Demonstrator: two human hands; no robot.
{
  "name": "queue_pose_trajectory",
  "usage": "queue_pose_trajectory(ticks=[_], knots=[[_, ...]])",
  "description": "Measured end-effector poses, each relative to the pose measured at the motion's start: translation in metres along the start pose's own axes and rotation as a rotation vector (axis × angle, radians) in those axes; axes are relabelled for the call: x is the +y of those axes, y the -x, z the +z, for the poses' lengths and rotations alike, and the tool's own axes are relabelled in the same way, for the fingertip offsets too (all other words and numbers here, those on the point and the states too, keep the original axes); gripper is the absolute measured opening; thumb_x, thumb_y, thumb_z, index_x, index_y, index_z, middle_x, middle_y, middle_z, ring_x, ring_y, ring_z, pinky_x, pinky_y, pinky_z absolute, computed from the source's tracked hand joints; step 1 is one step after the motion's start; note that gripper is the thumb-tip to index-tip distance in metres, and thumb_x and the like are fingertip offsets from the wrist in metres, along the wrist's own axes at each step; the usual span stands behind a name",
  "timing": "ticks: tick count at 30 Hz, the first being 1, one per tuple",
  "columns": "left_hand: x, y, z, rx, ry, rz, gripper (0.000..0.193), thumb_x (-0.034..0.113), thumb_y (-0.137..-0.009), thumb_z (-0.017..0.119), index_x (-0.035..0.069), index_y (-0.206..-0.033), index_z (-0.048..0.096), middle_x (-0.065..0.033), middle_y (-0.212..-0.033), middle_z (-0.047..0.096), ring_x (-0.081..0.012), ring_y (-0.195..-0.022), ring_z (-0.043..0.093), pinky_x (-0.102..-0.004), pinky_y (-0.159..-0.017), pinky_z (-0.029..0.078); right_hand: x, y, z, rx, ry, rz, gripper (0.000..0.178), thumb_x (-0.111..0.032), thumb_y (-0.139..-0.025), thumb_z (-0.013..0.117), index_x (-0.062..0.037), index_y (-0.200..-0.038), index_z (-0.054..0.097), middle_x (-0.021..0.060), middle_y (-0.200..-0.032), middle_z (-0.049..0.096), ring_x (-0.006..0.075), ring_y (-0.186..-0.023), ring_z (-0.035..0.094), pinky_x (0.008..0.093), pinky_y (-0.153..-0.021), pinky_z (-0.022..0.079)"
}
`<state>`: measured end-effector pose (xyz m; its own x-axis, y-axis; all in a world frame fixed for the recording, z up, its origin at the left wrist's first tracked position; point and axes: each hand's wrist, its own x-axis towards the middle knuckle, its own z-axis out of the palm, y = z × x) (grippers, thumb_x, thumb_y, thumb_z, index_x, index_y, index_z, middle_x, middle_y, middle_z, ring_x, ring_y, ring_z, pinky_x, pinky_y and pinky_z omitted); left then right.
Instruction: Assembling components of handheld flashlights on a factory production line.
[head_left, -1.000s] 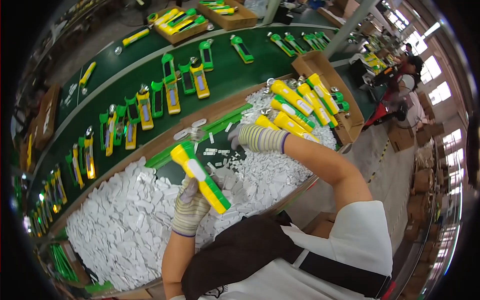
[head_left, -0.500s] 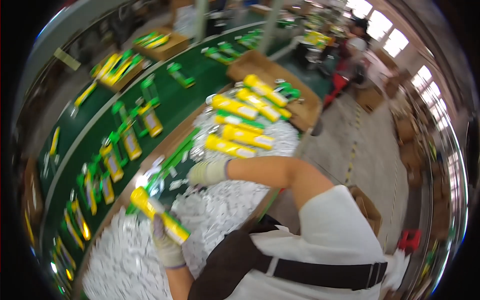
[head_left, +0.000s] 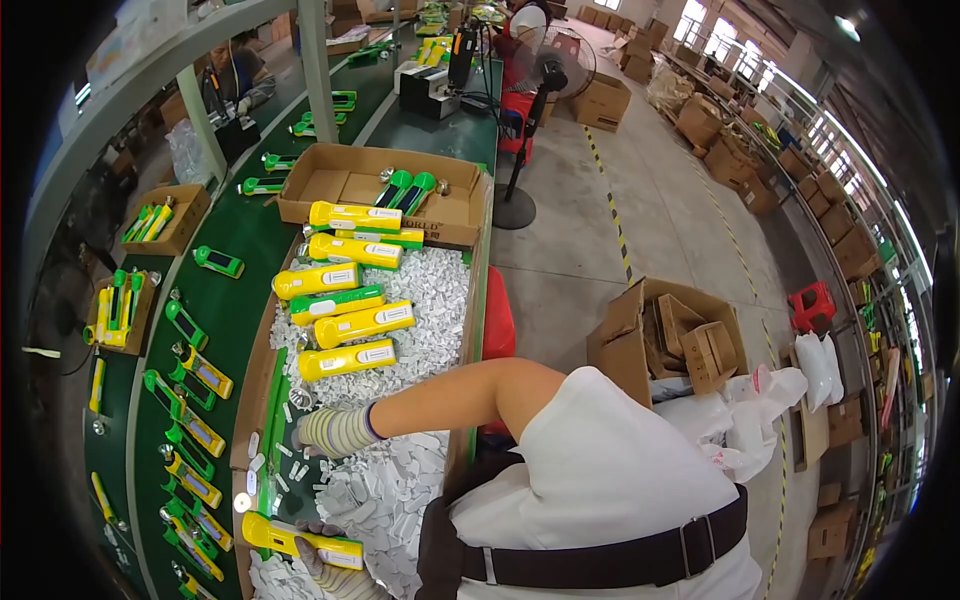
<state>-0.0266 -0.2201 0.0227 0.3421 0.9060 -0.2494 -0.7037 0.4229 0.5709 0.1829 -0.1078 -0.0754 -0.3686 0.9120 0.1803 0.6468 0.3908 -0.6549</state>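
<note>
My left hand (head_left: 335, 572), in a striped work glove, is closed around a yellow flashlight (head_left: 270, 535) at the lower edge. The flashlight lies roughly level, head to the left. My right hand (head_left: 338, 432), in a similar glove, reaches from the right over small white plastic pieces (head_left: 292, 468). Its fingers point down and are mostly hidden behind the back of the hand. Beyond it, several yellow flashlights (head_left: 347, 359) and a green-topped flashlight (head_left: 337, 304) rest in a row on heaped white pieces (head_left: 430, 330).
A cardboard box (head_left: 330, 185) with green flashlights stands behind the row. Left runs a green conveyor belt (head_left: 225, 315) carrying flashlights. On the right are a standing fan (head_left: 550, 75), an open carton (head_left: 620, 330) and white bags (head_left: 745, 410). A person works far left.
My view has turned toward the right, so the scene shifts left and down. The yellow flashlight stays in my left hand and now lies more level. My right hand remains over the white pieces.
</note>
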Motion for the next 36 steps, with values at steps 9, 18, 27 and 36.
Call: queue_pose_trajectory(ticks=[9, 18, 27, 36], knots=[[-0.006, 0.006, 0.015, 0.229, -0.256, 0.032, 0.029, 0.027, -0.091, 0.054, 0.001, -0.104, 0.054, -0.0103, -0.092, 0.061, -0.0203, -0.082, 0.059, -0.0316, -0.076, 0.051, -0.089, 0.007, -0.034, -0.001, -1.056, 0.189, 0.022, -0.004, -0.071, 0.072, 0.0018, -0.090, 0.064, 0.0099, -0.079, 0.066, 0.0169, -0.066, 0.065, 0.0273, -0.060, 0.055], [-0.009, -0.006, 0.012, -0.009, -0.216, 0.014, 0.050, 0.034, -0.086, 0.062, 0.001, -0.120, 0.045, -0.0100, -0.112, 0.055, -0.0151, -0.098, 0.056, -0.0259, -0.086, 0.046, -0.096, 0.016, -0.035, 0.133, -1.238, 0.334, 0.015, -0.008, -0.076, 0.070, 0.0007, -0.086, 0.064, 0.0073, -0.066, 0.063, 0.0141, -0.052, 0.061, 0.0258, -0.047, 0.052], [-0.017, -0.037, 0.027, 0.086, -0.265, 0.116, 0.040, 0.011, -0.071, 0.065, 0.006, -0.107, 0.047, -0.0068, -0.082, 0.055, -0.0188, -0.068, 0.058, -0.0311, -0.062, 0.050, -0.090, 0.032, -0.050, 0.267, -0.817, 0.121, 0.022, -0.023, -0.083, 0.065, -0.0047, -0.096, 0.062, 0.0104, -0.113, 0.057, 0.0181, -0.105, 0.053, 0.0308, -0.088, 0.044], [-0.005, -0.027, 0.007, -0.013, -0.252, 0.185, 0.073, 0.002, -0.070, 0.068, 0.013, -0.132, 0.032, -0.0042, -0.111, 0.049, -0.0141, -0.090, 0.055, -0.0252, -0.071, 0.050, -0.120, 0.020, -0.025, -0.005, -1.072, 0.168, 0.014, -0.017, -0.085, 0.064, -0.0042, -0.090, 0.061, 0.0059, -0.113, 0.056, 0.0122, -0.096, 0.052, 0.0253, -0.084, 0.043]])
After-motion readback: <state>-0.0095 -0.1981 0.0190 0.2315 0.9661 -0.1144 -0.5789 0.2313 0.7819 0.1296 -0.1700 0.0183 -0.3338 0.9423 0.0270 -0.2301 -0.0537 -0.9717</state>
